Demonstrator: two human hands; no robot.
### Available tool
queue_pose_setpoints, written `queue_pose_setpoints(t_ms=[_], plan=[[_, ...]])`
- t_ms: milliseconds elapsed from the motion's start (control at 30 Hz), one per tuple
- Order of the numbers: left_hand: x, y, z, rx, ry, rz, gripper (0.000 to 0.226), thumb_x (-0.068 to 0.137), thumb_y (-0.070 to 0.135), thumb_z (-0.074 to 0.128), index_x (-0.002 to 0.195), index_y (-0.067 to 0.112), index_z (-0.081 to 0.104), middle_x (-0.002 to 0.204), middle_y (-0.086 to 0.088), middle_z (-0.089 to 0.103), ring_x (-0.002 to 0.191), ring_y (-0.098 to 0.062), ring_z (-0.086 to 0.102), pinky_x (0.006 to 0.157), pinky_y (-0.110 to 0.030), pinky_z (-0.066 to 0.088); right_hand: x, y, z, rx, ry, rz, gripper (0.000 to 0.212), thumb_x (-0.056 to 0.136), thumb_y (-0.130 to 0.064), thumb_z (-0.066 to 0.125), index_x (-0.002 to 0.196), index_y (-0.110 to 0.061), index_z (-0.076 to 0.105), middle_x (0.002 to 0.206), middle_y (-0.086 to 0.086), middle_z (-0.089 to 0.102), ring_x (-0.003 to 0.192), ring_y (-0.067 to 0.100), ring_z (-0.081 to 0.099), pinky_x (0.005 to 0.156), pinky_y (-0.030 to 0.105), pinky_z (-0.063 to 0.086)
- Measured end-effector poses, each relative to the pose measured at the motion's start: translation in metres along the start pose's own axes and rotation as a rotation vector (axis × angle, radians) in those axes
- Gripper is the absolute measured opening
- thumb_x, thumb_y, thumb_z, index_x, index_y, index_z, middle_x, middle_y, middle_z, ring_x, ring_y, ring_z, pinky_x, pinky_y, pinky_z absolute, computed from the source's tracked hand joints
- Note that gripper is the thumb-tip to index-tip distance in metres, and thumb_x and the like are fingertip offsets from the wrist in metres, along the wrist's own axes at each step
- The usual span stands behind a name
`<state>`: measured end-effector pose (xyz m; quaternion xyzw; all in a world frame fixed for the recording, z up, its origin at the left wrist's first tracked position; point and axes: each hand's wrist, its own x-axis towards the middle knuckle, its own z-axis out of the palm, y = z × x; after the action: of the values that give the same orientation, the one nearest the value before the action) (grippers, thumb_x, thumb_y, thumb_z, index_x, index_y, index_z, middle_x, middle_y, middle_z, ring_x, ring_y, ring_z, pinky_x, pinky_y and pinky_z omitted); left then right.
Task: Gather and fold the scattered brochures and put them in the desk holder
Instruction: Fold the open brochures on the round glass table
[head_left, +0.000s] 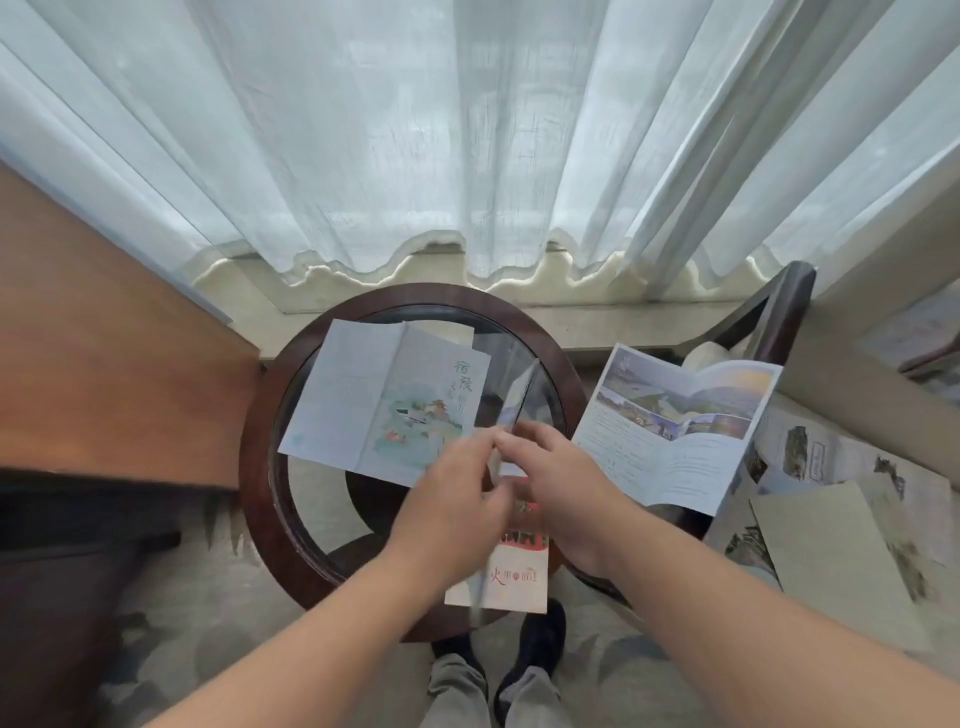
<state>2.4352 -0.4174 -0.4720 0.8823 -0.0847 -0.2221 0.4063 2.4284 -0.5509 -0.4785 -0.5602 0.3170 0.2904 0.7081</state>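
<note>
a hotel-style sitting corner: sheer floor-length curtains (415, 130) across the top, round glass-topped side table (260, 467) at centre, travel brochures (675, 431) at right.

Left hand (457, 501) and right hand (569, 493) pinch a blurred brochure (515, 397).

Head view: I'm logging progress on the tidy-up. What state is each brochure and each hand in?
blue brochure: unfolded, flat on table.
photo brochure: unfolded, right of the glass.
red brochure: folded, under the hands.
held brochure: blurred, upright between both hands.
left hand: pinches held brochure.
right hand: pinches held brochure.
</note>
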Motion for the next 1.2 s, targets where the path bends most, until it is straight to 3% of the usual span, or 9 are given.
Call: queue_pose_setpoints(t_ms=[100, 267, 367, 433, 533, 700, 933, 1067, 1200], plan=[[-0.008, -0.006, 0.028, 0.033, -0.124, 0.002, 0.055, 0.089, 0.044, 0.054, 0.142, 0.039, 0.037, 0.112, 0.024, 0.046, 0.108, -0.001, 0.049, 0.092, -0.024, 0.043, 0.012, 0.017, -0.015, -0.007, 0.132, 0.034, 0.035, 0.094, -0.007, 0.042, 0.105, -0.027, 0.069, 0.096, 0.005, 0.076, 0.089, 0.024, 0.073, 0.064, 0.037, 0.058], [-0.007, -0.040, 0.049, 0.205, -0.130, -0.024, 0.052, 0.094, 0.042, 0.051, 0.143, 0.033, 0.038, 0.126, 0.010, 0.045, 0.120, -0.009, 0.042, 0.100, -0.030, 0.041, 0.036, 0.040, -0.041, -0.039, 0.179, 0.118, 0.034, 0.095, -0.005, 0.040, 0.095, -0.025, 0.068, 0.081, 0.003, 0.077, 0.073, 0.021, 0.075, 0.068, 0.042, 0.062], [-0.004, -0.066, 0.062, 0.345, -0.157, -0.082, 0.055, 0.093, 0.040, 0.051, 0.145, 0.034, 0.034, 0.132, 0.006, 0.041, 0.125, -0.016, 0.036, 0.104, -0.035, 0.038, 0.056, 0.056, -0.047, -0.076, 0.239, 0.147, 0.031, 0.098, -0.007, 0.039, 0.103, -0.022, 0.065, 0.088, 0.006, 0.076, 0.080, 0.024, 0.075, 0.074, 0.048, 0.062], [-0.001, -0.081, 0.071, 0.427, -0.200, -0.170, 0.060, 0.092, 0.039, 0.051, 0.148, 0.031, 0.030, 0.145, -0.001, 0.032, 0.132, -0.023, 0.030, 0.109, -0.041, 0.034, 0.065, 0.065, -0.049, -0.227, 0.278, 0.127, 0.026, 0.099, -0.013, 0.043, 0.118, -0.021, 0.057, 0.101, 0.007, 0.070, 0.086, 0.022, 0.070, 0.067, 0.040, 0.060], [0.002, -0.097, 0.083, 0.446, -0.255, -0.293, 0.064, 0.092, 0.038, 0.051, 0.150, 0.030, 0.024, 0.156, -0.006, 0.019, 0.139, -0.028, 0.022, 0.111, -0.045, 0.031, 0.072, 0.078, -0.052, -0.544, 0.331, 0.086, 0.048, 0.093, -0.026, 0.056, 0.139, -0.023, 0.040, 0.121, 0.006, 0.053, 0.094, 0.020, 0.059, 0.059, 0.029, 0.045], [0.009, -0.103, 0.097, 0.326, -0.227, -0.385, 0.065, 0.092, 0.035, 0.051, 0.151, 0.027, 0.025, 0.155, -0.007, 0.022, 0.140, -0.028, 0.023, 0.110, -0.042, 0.031, 0.074, 0.093, -0.051, -0.603, 0.234, 0.111, 0.072, 0.090, -0.036, 0.061, 0.152, -0.024, 0.026, 0.145, 0.004, 0.035, 0.094, 0.015, 0.050, 0.061, 0.022, 0.040], [0.012, -0.102, 0.100, 0.242, -0.167, -0.399, 0.063, 0.092, 0.034, 0.052, 0.150, 0.022, 0.029, 0.148, -0.005, 0.029, 0.135, -0.027, 0.029, 0.106, -0.038, 0.033, 0.076, 0.097, -0.046, -0.650, 0.212, 0.092, 0.075, 0.087, -0.039, 0.063, 0.151, -0.022, 0.028, 0.146, 0.000, 0.027, 0.111, 0.015, 0.048, 0.093, 0.032, 0.044], [0.015, -0.103, 0.092, 0.189, -0.137, -0.386, 0.056, 0.092, 0.032, 0.054, 0.145, 0.024, 0.038, 0.142, -0.001, 0.038, 0.132, -0.022, 0.035, 0.107, -0.036, 0.035, 0.073, 0.098, -0.048, -0.656, 0.214, 0.071, 0.074, 0.088, -0.036, 0.064, 0.151, -0.022, 0.029, 0.147, -0.002, 0.026, 0.104, 0.011, 0.045, 0.085, 0.027, 0.039], [0.026, -0.108, 0.060, 0.189, 0.065, -0.324, 0.042, 0.092, 0.024, 0.054, 0.133, 0.021, 0.050, 0.126, -0.001, 0.049, 0.121, -0.020, 0.045, 0.099, -0.035, 0.040, 0.072, 0.096, -0.048, -0.706, 0.224, 0.062, 0.069, 0.090, -0.033, 0.061, 0.150, -0.021, 0.030, 0.147, -0.001, 0.025, 0.100, 0.011, 0.044, 0.080, 0.024, 0.039]])
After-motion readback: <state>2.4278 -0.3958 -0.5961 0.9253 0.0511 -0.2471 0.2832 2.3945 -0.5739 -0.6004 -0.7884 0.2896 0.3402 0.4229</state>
